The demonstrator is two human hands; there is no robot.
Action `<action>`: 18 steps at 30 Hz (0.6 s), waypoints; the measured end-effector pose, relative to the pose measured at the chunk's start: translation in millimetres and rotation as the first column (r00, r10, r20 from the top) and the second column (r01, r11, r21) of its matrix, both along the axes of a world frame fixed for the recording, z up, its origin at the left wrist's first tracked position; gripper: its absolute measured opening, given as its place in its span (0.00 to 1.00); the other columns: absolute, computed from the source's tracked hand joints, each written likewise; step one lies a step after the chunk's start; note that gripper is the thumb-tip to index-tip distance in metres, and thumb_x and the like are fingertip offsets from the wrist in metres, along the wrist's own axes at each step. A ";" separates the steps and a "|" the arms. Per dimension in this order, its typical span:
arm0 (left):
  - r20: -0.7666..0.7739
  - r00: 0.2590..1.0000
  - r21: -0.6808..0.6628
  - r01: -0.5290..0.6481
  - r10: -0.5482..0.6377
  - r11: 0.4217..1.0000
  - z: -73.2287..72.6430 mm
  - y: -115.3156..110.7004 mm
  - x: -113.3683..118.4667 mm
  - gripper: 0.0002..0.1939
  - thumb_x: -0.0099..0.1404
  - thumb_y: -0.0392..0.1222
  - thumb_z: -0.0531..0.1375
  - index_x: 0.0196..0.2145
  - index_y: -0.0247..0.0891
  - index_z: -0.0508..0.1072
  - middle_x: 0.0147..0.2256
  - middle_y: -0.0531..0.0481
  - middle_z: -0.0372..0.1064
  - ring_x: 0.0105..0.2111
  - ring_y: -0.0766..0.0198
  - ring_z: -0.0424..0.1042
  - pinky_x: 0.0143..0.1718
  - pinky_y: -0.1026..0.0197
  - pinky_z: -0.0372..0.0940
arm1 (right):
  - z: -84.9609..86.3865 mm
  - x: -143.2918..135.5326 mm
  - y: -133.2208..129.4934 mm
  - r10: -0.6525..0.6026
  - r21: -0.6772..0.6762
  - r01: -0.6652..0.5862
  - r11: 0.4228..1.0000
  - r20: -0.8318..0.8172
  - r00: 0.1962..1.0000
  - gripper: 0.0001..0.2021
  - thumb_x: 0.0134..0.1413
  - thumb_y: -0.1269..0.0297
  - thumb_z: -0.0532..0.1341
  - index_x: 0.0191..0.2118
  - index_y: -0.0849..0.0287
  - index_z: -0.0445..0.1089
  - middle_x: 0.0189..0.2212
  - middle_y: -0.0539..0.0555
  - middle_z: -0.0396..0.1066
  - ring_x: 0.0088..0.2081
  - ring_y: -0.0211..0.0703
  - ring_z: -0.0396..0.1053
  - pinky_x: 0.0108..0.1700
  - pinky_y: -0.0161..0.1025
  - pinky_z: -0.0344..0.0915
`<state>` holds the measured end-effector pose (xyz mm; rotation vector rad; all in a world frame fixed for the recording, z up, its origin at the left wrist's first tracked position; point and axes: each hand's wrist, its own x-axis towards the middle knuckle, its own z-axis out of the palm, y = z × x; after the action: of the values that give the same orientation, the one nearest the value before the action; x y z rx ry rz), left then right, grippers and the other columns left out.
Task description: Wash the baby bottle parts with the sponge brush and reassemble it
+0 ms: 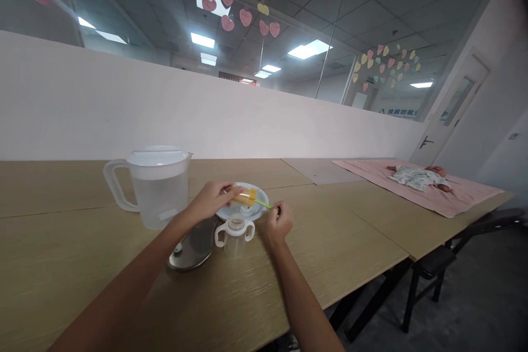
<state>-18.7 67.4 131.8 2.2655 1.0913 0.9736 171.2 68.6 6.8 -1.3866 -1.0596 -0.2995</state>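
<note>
My left hand (213,198) is wrapped round a small yellow container (246,196), tilted on its side above a white plate (263,210). A green stick-like utensil (264,204) has one end at the container's mouth, and my right hand (281,222) pinches its other end. Just below the plate, a clear bottle (236,234) with two white handles stands upright. Beside it, partly hidden behind my left forearm, is a shiny metal vessel (197,245). White small parts lie on the plate, too small to name.
A clear pitcher (160,192) with a white lid stands at the left. To the far right, a doll (421,177) lies on a pink cloth (466,196). A dark chair (437,261) stands by the table's right edge. A wall with windows runs behind.
</note>
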 end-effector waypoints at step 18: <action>0.100 0.991 0.116 0.080 -0.092 0.990 3.5 -5.5 2.9 0.29 0.52 0.49 0.62 0.51 0.41 0.64 0.47 0.47 0.67 0.40 0.59 0.71 0.38 0.59 0.69 | 1.5 -0.4 3.1 -0.090 -0.162 0.073 0.984 -0.100 0.991 0.23 0.59 0.55 0.41 0.21 0.59 0.63 0.18 0.52 0.65 0.20 0.38 0.55 0.25 0.35 0.43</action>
<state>-15.8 61.8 135.2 2.2996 0.9078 1.1303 170.8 71.7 8.3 -1.5739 -0.9556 -0.2019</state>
